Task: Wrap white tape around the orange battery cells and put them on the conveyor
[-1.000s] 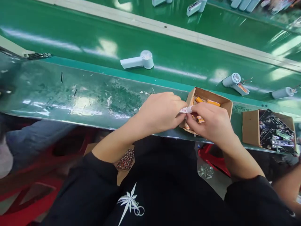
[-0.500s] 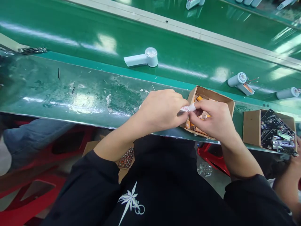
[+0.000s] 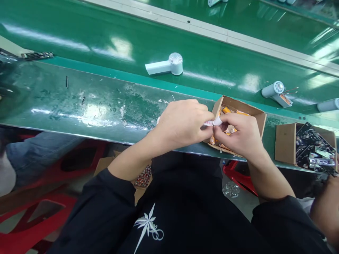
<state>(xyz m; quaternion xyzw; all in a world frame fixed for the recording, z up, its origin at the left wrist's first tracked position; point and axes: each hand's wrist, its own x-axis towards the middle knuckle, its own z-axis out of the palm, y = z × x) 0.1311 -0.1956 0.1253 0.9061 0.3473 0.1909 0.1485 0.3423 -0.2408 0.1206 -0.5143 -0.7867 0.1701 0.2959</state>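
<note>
My left hand is closed, its thumb and index finger pinching a small whitish strip with pinkish marks. Against the strip's right end, my right hand holds thumb and index finger together in a pinch. A white covering wraps the tip of that index finger. Fingers hide most of the strip, so its kind is unclear. Both hands are above the near-left part of an open cardboard box, which holds several orange-wrapped pieces.
A pale blue handheld fan lies on the green belt, with another fan body trailing wires farther right. A second cardboard box holds dark circuit boards. At right is a co-worker's arm; red stools stand below.
The fans on the belt have shifted right relative to the bench. The co-worker's hand at far right has left the circuit-board box's edge. My hands keep nearly the same pinch and position.
</note>
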